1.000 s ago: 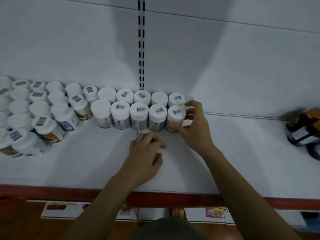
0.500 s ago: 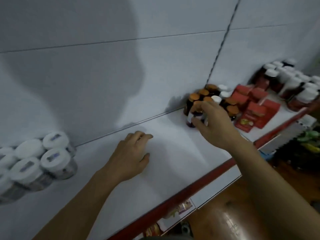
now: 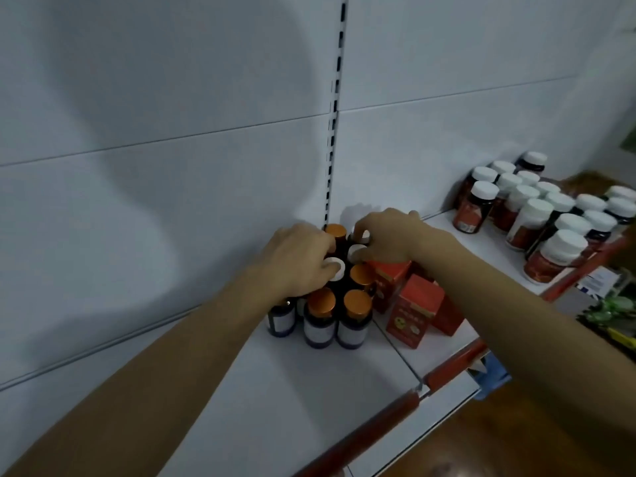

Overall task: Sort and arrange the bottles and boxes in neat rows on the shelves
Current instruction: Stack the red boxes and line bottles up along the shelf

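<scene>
A cluster of dark bottles with orange caps (image 3: 321, 301) and white caps stands on the white shelf (image 3: 309, 383) near the back wall. My left hand (image 3: 299, 259) grips a white-capped bottle (image 3: 334, 268) in the cluster from above. My right hand (image 3: 389, 237) curls over two white-capped bottles (image 3: 358, 251) at the back of the cluster. Red boxes (image 3: 414, 309) stand just right of the cluster, partly hidden under my right forearm.
Several brown bottles with white caps (image 3: 537, 218) fill the shelf's far right end. The shelf's red front edge (image 3: 382, 418) runs diagonally below. A slotted upright (image 3: 335, 115) divides the white back wall. Wooden floor lies beneath.
My view swung right from the white jars to the dark bottles. My left hand left the bare shelf and took a white-capped bottle; my right hand moved to the back of the cluster.
</scene>
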